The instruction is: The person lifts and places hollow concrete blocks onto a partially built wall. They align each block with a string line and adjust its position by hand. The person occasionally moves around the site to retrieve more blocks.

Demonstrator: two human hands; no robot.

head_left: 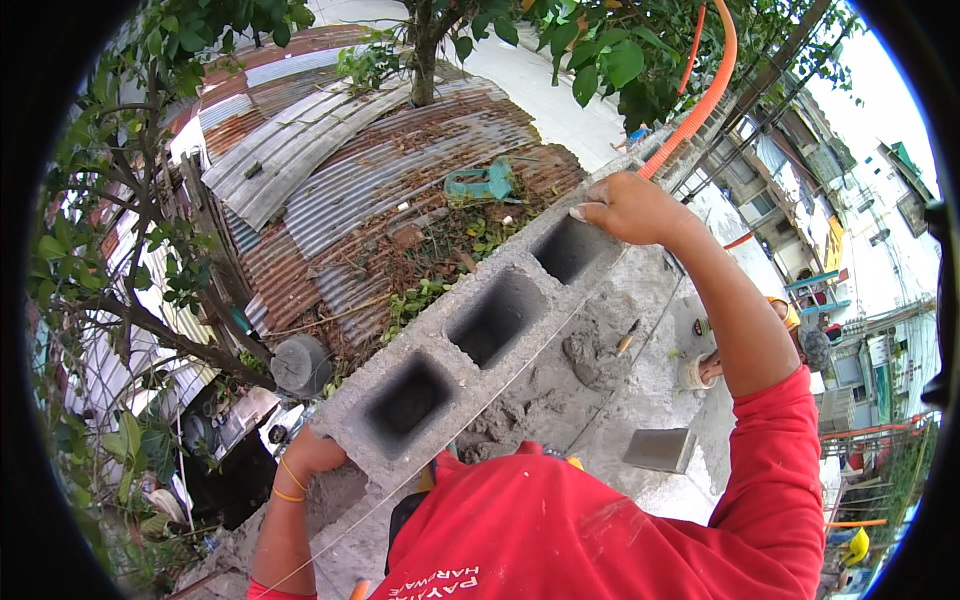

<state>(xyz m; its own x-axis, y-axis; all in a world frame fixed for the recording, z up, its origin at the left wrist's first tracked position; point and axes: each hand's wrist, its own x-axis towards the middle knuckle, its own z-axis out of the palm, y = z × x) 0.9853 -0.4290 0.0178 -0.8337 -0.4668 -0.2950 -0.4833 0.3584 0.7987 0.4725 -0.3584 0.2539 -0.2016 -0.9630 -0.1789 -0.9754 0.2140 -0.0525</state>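
A grey hollow concrete block (pixel 448 360) with three openings facing up slants across the middle of the view. My left hand (pixel 313 455) grips its near left end, fingers partly hidden against the block, with a yellow band at the wrist. At the far right end, my right hand (pixel 632 208) is closed over the block's edge, thumb at the last opening. A thin taut string (pixel 515 378) runs along the block's right side. Wet grey mortar (pixel 500 420) lies in clumps on the surface beside the block.
Rusty corrugated roofing (pixel 400 185) spreads below on the left, with tree branches (pixel 165 320) around it. A grey bucket-like container (pixel 301 366) stands near my left hand. An orange corrugated hose (pixel 700 110) rises beyond my right hand. Another block (pixel 660 449) lies at right, near a person (pixel 708 366).
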